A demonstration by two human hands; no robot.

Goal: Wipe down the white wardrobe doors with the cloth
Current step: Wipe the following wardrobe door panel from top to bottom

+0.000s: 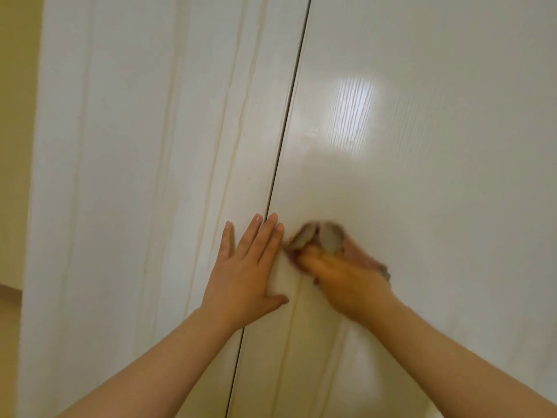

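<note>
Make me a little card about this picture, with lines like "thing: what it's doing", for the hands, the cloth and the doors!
left white wardrobe door: shut, yellowish streaks run down it
right white wardrobe door: shut, glossy, with a bright patch of light
dark gap: thin line between the two doors
left hand: flat, fingers straight, resting across the gap
right hand: blurred, holds the cloth against the right door
crumpled grey-pink cloth: bunched under the right hand, just right of the gap
yellow wall: at the far left edge
</note>
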